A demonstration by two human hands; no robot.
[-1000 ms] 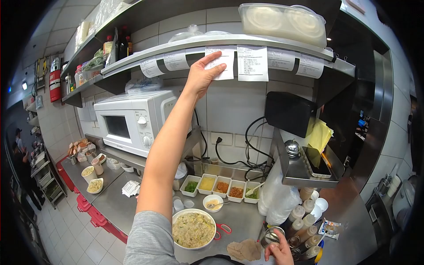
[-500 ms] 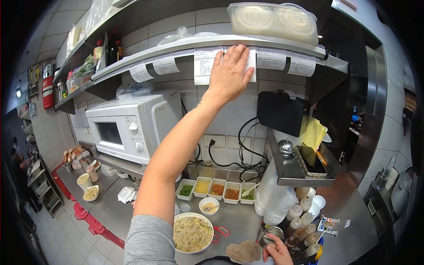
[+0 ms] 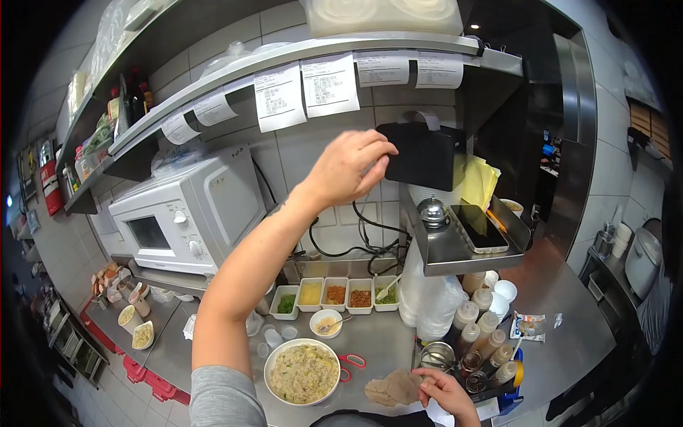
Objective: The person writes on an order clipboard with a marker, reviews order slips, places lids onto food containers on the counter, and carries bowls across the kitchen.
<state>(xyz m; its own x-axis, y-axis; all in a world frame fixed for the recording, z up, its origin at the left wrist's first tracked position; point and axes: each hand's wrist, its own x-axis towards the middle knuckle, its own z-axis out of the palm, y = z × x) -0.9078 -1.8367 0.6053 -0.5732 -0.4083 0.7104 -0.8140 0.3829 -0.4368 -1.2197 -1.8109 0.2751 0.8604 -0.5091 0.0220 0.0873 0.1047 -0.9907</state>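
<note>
My left hand (image 3: 348, 167) is raised in front of the wall, below the hanging order slips. Its fingers are loosely bent and slightly apart, with nothing in them. Two long paper slips, a left one (image 3: 279, 98) and a right one (image 3: 330, 84), hang from the shelf edge. Low down, my right hand (image 3: 447, 393) is at the right edge of a crumpled brown cloth or paper (image 3: 393, 388), fingers and thumb apart. A firm hold on it does not show. A white bowl of mixed, pale chopped food (image 3: 302, 371) stands to the left, beside red-handled scissors (image 3: 351, 361).
Several white tubs of toppings (image 3: 334, 292) line the back of the counter, near a small bowl with a spoon (image 3: 326, 324). Squeeze bottles (image 3: 487, 327) stand right. A steel ledge (image 3: 462, 263) holding a phone (image 3: 478, 228) juts out. A microwave (image 3: 185, 206) stands left.
My left hand has come down off the slips, and both long slips now show fully. My right hand has moved from over the metal cup to the brown cloth's edge. The view has shifted.
</note>
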